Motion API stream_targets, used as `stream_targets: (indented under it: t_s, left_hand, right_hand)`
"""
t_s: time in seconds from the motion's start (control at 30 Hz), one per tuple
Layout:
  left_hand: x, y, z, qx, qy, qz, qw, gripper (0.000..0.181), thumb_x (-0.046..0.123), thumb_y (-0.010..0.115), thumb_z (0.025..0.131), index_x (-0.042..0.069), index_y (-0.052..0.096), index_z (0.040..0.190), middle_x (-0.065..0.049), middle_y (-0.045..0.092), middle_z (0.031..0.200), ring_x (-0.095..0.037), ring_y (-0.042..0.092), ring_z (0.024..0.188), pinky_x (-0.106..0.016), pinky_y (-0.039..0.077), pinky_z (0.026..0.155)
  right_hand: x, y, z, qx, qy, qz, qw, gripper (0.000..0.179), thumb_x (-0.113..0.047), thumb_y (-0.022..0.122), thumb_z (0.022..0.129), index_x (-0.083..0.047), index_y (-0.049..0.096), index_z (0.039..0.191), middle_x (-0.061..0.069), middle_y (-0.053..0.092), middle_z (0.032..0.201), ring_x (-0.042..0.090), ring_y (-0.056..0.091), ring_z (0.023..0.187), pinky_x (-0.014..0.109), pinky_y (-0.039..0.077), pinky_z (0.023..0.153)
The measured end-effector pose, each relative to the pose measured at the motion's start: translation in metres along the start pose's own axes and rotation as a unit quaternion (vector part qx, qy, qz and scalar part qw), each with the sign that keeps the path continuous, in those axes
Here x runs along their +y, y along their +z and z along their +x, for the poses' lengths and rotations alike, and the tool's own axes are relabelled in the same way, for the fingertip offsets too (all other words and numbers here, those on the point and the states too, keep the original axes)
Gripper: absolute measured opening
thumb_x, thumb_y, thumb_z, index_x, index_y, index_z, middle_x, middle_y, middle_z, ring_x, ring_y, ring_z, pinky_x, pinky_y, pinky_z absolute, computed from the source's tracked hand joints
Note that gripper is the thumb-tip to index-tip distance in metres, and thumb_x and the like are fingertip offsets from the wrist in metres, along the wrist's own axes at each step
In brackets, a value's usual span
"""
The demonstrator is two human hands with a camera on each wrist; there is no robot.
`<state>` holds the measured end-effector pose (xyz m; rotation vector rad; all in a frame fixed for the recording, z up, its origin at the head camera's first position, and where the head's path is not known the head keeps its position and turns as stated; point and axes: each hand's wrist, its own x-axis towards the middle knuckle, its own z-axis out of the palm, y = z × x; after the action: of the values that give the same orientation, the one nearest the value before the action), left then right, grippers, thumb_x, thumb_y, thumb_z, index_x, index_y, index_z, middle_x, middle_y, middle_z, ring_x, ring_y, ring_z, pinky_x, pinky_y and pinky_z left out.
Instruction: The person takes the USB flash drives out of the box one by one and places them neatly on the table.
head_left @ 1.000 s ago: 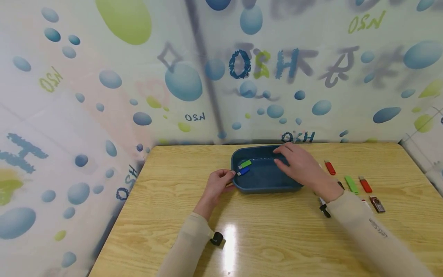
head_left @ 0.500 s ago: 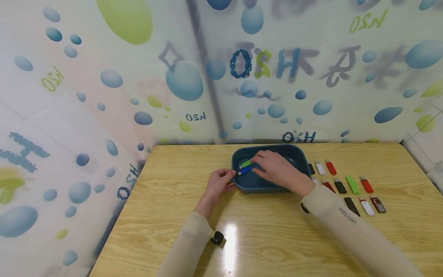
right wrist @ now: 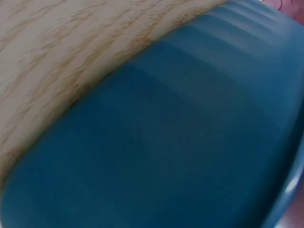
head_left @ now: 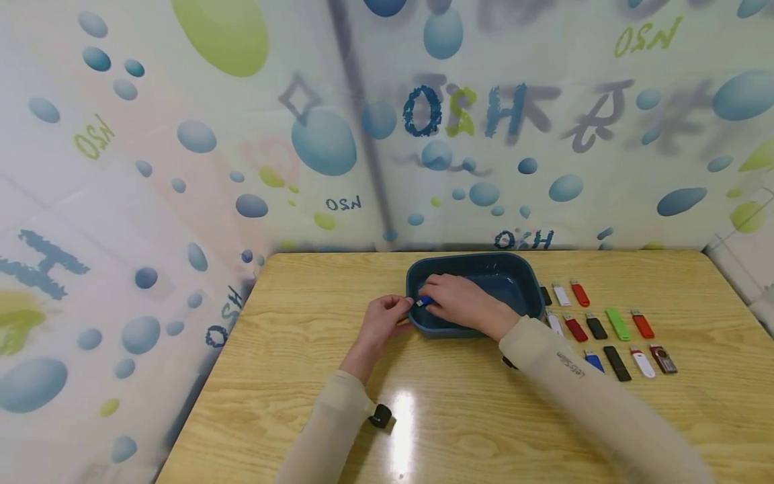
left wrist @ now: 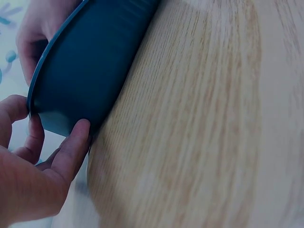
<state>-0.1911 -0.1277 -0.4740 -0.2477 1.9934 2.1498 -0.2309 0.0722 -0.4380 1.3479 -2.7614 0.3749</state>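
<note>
My left hand (head_left: 382,319) grips the left end of a dark blue plastic box (head_left: 514,282). In the left wrist view, the fingers of my left hand (left wrist: 42,161) hold the rim and the thumb lies against the outer wall (left wrist: 90,61). My right hand (head_left: 462,304) reaches down inside the box at its left end, fingers bent over a blue USB stick (head_left: 424,300) whose metal plug points left. Whether they pinch it is hidden. The box wall (right wrist: 156,128) fills most of the right wrist view, and the working fingers are not visible there.
Right of the box, several USB sticks lie in rows on the wooden table (head_left: 290,349), among them a green one (head_left: 618,324), a red one (head_left: 580,294), a black one (head_left: 617,364) and a white one (head_left: 642,363). A patterned curtain (head_left: 338,222) stands behind the table.
My right hand has moved left and down inside the box, over the two USB sticks there; the green one is now covered. The left hand stays on the box's left end.
</note>
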Motion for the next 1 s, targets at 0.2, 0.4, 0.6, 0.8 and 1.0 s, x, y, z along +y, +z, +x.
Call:
stream_targets:
  t_s: [0.2, 0.4, 0.6, 0.8, 1.0]
  left_hand:
    - [-0.001, 0.0, 0.001, -0.004, -0.002, -0.001, 1.0, 0.018, 0.015, 0.066, 0.101, -0.003, 0.065, 0.105, -0.019, 0.066, 0.114, -0.026, 0.069, 0.105, -0.041, 0.062, 0.087]
    - [-0.001, -0.001, 0.001, -0.003, -0.004, 0.003, 1.0, 0.019, 0.016, 0.066, 0.101, -0.003, 0.065, 0.104, -0.017, 0.066, 0.115, -0.025, 0.069, 0.105, -0.043, 0.062, 0.088]
    - [0.0, -0.001, 0.0, -0.002, -0.005, 0.005, 1.0, 0.019, 0.016, 0.066, 0.101, -0.003, 0.065, 0.104, -0.017, 0.066, 0.116, -0.024, 0.069, 0.105, -0.042, 0.062, 0.088]
    - [-0.002, -0.001, 0.001, -0.002, -0.001, 0.009, 1.0, 0.019, 0.018, 0.067, 0.1, -0.001, 0.065, 0.101, -0.02, 0.066, 0.117, -0.024, 0.07, 0.104, -0.044, 0.062, 0.089]
    - [-0.003, -0.001, 0.001, 0.002, 0.001, 0.013, 0.9999, 0.018, 0.017, 0.068, 0.1, -0.001, 0.066, 0.099, -0.019, 0.068, 0.112, -0.022, 0.071, 0.1, -0.043, 0.062, 0.087]
  right_hand:
    - [0.001, 0.005, 0.008, -0.024, 0.017, 0.014, 0.9995, 0.026, -0.016, 0.074, 0.097, -0.005, 0.072, 0.121, 0.01, 0.065, 0.114, 0.026, 0.064, 0.1, 0.042, 0.057, 0.09]
    - [0.003, 0.011, 0.014, -0.048, 0.029, 0.012, 0.9984, 0.027, -0.017, 0.074, 0.098, -0.006, 0.072, 0.122, 0.011, 0.064, 0.116, 0.027, 0.064, 0.1, 0.042, 0.056, 0.091]
    - [0.004, 0.014, 0.019, -0.063, 0.033, 0.005, 0.9975, 0.025, -0.017, 0.074, 0.098, -0.007, 0.073, 0.12, 0.011, 0.064, 0.115, 0.027, 0.063, 0.099, 0.042, 0.055, 0.092]
    - [0.002, 0.014, 0.019, -0.068, 0.037, -0.013, 0.9969, 0.02, -0.016, 0.073, 0.098, -0.008, 0.074, 0.117, 0.01, 0.064, 0.112, 0.027, 0.062, 0.098, 0.042, 0.055, 0.092]
    - [0.0, 0.014, 0.019, -0.066, 0.042, -0.012, 0.9968, 0.012, -0.011, 0.071, 0.098, -0.009, 0.074, 0.11, 0.009, 0.065, 0.106, 0.027, 0.064, 0.095, 0.041, 0.057, 0.088]
